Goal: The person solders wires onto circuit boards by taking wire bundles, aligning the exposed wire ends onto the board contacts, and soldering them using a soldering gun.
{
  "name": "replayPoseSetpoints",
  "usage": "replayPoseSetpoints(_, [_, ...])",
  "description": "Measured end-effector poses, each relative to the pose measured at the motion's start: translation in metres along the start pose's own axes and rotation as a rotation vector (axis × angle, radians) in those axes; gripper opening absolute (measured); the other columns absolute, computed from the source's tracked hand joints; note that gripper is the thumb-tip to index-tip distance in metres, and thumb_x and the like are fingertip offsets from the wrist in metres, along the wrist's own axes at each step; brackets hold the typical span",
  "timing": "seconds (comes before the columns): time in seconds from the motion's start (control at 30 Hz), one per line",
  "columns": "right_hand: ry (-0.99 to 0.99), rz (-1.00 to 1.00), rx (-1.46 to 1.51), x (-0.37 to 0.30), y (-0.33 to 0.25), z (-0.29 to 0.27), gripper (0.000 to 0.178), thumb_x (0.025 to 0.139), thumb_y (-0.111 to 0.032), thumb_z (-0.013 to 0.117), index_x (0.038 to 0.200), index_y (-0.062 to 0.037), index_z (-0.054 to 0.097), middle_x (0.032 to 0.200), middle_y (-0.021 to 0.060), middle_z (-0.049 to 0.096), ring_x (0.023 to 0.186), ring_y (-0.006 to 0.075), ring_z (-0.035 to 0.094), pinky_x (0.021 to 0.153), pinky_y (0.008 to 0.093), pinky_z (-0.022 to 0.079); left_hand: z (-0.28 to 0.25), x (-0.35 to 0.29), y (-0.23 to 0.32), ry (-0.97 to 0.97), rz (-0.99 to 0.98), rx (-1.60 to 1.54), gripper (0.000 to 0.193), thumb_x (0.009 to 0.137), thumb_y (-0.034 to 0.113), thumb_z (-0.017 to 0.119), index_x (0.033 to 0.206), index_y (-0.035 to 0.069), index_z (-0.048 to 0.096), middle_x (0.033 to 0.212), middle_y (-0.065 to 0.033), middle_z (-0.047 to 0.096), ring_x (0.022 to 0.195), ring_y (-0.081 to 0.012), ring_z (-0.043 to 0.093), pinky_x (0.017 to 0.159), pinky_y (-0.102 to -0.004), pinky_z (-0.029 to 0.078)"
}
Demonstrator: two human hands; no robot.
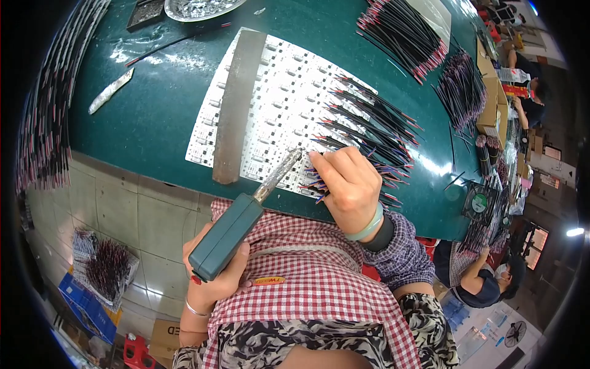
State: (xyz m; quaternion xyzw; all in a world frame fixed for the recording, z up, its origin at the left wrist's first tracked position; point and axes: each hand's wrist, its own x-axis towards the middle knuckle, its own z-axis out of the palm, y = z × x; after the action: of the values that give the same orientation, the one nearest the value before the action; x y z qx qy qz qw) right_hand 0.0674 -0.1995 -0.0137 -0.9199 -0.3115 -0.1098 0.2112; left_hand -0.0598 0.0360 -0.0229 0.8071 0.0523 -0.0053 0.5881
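My left hand (pixel 228 270) is wrapped round the dark green handle of a soldering gun (pixel 225 237). Its metal tip points up and right, touching or just above a white circuit board panel (pixel 279 92) covered with small components. Close to that tip, my right hand (pixel 351 187) is closed in a pinch on a thin wire, mostly hidden by the fingers. Black wires with red and blue ends (pixel 369 123) lie in rows along the panel's right side, some under my right hand. A flat grey metal bar (pixel 238 107) lies across the panel's left part.
Wire bundles lie at the table's far right (pixel 402 37) and hang over its left edge (pixel 52 104). A round metal dish (pixel 203 8) sits at the back, near a loose wire (pixel 163 46) and a whitish strip (pixel 110 91). Another person (pixel 482 280) sits at the right.
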Motion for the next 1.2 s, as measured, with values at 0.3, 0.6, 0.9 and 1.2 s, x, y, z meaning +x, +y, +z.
replayPoseSetpoints(0.3, [0.021, -0.032, 0.003, -0.004, 0.005, 0.004, 0.038, 0.065, -0.001, 0.063, 0.102, 0.0018, 0.071, 0.084, 0.0061, 0.058, 0.079, 0.0228, 0.06, 0.061, 0.033, 0.046, -0.002, -0.001, 0.007, -0.02, -0.047, -0.008, 0.02, 0.073, -0.001, 0.072, 0.093, -0.005, 0.07, 0.082, -0.0135, 0.067, 0.063, -0.0235, 0.065, 0.057, -0.0315, 0.05])
replayPoseSetpoints(0.6, [0.018, -0.002, 0.026, -0.004, 0.0, 0.003, 0.048, 0.056, 0.009, 0.064, 0.103, 0.0023, 0.071, 0.085, 0.0091, 0.063, 0.076, 0.0278, 0.06, 0.063, 0.0366, 0.049, -0.001, -0.004, 0.004, -0.031, -0.135, -0.058, 0.021, 0.076, -0.001, 0.072, 0.096, -0.005, 0.069, 0.086, -0.0128, 0.067, 0.066, -0.0232, 0.066, 0.059, -0.0307, 0.051])
replayPoseSetpoints(0.9, [0.014, -0.041, -0.02, -0.007, 0.0, 0.007, 0.042, 0.064, -0.002, 0.064, 0.105, 0.0044, 0.07, 0.084, 0.0069, 0.058, 0.078, 0.0238, 0.058, 0.064, 0.0336, 0.049, 0.003, 0.001, 0.006, -0.068, -0.175, -0.063, 0.019, 0.076, -0.001, 0.072, 0.094, -0.005, 0.069, 0.083, -0.0115, 0.065, 0.064, -0.0225, 0.064, 0.058, -0.0307, 0.05])
replayPoseSetpoints(1.2, [0.016, -0.038, -0.02, -0.006, -0.001, 0.006, 0.042, 0.063, -0.001, 0.064, 0.104, 0.0046, 0.069, 0.084, 0.0074, 0.057, 0.077, 0.0241, 0.058, 0.064, 0.0334, 0.049, 0.004, -0.005, -0.004, 0.011, -0.044, -0.039, 0.02, 0.074, 0.0, 0.073, 0.093, -0.004, 0.07, 0.08, -0.013, 0.065, 0.06, -0.0235, 0.063, 0.055, -0.0315, 0.049])
